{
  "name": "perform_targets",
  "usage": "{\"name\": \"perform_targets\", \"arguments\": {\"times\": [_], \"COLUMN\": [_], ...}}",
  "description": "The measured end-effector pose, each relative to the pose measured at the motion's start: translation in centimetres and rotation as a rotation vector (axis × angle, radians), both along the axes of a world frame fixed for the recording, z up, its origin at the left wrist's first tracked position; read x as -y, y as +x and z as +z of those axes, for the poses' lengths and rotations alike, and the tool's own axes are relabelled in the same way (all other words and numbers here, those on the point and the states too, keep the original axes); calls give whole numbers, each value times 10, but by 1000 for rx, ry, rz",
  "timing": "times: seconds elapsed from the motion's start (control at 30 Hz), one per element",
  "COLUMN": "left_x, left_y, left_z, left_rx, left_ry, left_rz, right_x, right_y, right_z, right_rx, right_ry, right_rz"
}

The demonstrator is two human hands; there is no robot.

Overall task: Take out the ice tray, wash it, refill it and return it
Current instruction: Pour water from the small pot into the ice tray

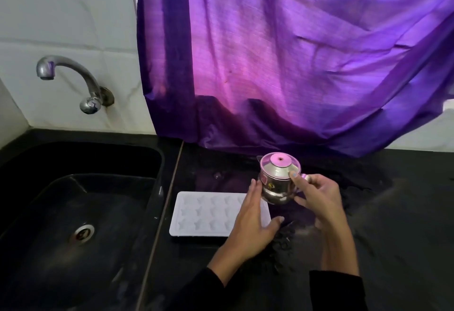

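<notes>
Your right hand [317, 196] grips the small steel jug [278, 180] by its handle side, fingers curled round it and the thumb pressed up against the lid's edge, so the jug hangs just above the black counter [393, 212] at the ice tray's far right corner. Your left hand [253, 217] is spread with straight, relaxed fingers; its fingertips touch the jug's left wall while the palm hovers over the right end of the tray, holding nothing. The white ice tray [204, 215] lies flat on the counter just right of the black sink [73, 212], its star-shaped cells facing up; whether they hold water you cannot tell. A metal tap [71, 77] juts from the white wall above the sink, and a purple curtain [294, 52] hangs behind the counter, its hem resting on the surface.
</notes>
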State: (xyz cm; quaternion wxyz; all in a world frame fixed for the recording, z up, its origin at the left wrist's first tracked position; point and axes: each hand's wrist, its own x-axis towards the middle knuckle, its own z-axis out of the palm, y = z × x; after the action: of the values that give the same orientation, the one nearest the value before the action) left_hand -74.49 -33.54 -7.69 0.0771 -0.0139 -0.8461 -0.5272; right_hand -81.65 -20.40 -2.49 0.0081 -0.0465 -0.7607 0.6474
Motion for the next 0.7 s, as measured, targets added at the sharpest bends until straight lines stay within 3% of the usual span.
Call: {"name": "perform_targets", "arguments": {"times": [0.23,0.7], "left_x": [-23,-32], "left_y": [12,5], "left_z": [-23,-37], "left_rx": [82,176], "left_ry": [21,177], "left_rz": [-86,-53], "right_x": [-18,-23], "right_y": [15,1], "right_z": [-20,-31], "right_rx": [47,69], "right_ry": [103,283], "right_rz": [-57,-40]}}
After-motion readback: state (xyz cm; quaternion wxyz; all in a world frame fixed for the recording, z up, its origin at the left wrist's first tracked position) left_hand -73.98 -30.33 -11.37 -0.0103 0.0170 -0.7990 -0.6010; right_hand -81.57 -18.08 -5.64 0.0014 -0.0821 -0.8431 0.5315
